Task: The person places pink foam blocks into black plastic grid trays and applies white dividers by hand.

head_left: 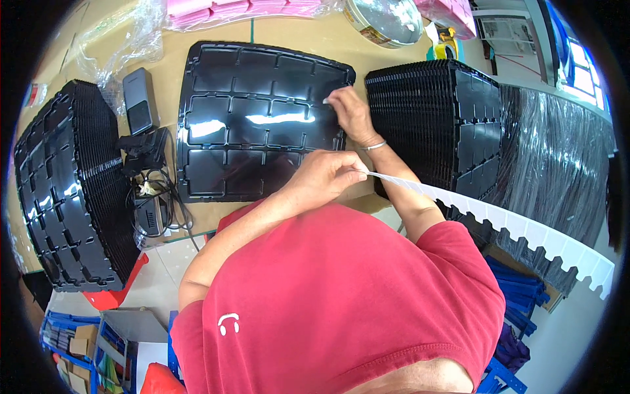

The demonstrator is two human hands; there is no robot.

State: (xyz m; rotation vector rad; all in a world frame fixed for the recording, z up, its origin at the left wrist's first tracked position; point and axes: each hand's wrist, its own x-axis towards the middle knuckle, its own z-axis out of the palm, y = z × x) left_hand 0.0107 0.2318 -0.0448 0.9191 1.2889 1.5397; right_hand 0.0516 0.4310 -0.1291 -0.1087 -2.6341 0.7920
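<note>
A black plastic tray [249, 141] with a grid of shallow compartments lies on the table in front of me. My right hand [355, 117] is over the tray's right side, its fingertips pinching a small white piece [327, 101], too small to make out fully. Closer to my body, my left hand [326, 176] is closed on the narrow end of a long white strip [525, 230] with a notched lower edge. From those fingers the strip stretches out to the right, passing over my right forearm and widening toward its far end.
Stacks of black trays stand at the left [72, 190] and right [426, 125]. Between the left stack and the tray are a grey phone-like device [139, 98] and tangled black cables [172, 190]. Pink packs [230, 10] and a round tub [387, 23] sit at the back.
</note>
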